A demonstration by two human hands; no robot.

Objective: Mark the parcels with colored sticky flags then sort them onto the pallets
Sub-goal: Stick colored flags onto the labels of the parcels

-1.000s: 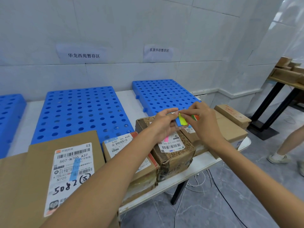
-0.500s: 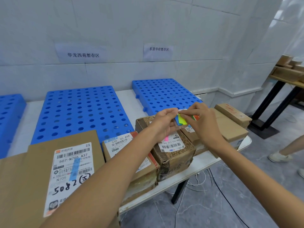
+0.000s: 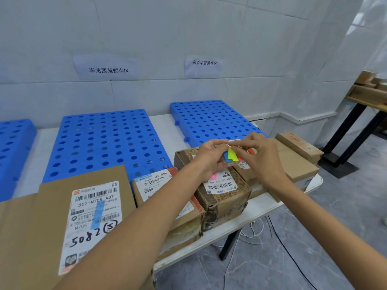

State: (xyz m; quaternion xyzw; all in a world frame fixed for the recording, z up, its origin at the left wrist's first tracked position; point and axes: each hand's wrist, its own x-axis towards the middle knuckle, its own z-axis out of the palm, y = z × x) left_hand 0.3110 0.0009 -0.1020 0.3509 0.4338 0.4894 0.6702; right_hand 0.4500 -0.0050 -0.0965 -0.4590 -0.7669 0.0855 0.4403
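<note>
Both hands meet over a patterned brown parcel [image 3: 225,197] that carries a pink flag [image 3: 213,176] on its label. My left hand [image 3: 207,155] holds a small pad of sticky flags [image 3: 230,156] showing blue, yellow-green, pink and orange strips. My right hand [image 3: 259,155] pinches the pad's top edge with thumb and forefinger. A flat envelope parcel [image 3: 83,216] with a blue flag lies at the near left. A labelled box [image 3: 159,185] sits between the two. Plain cartons [image 3: 297,162] lie to the right.
Three blue perforated pallets lie on the white table [image 3: 270,206]: the left pallet [image 3: 12,147], the middle pallet [image 3: 104,143], the right pallet [image 3: 211,120]. Paper signs hang on the tiled wall above them. A black-legged wooden table [image 3: 364,101] stands right. Cables trail on the floor.
My hands have stayed over the patterned parcel, working at the flag pad. The person's leg and shoe at the right edge have gone out of view.
</note>
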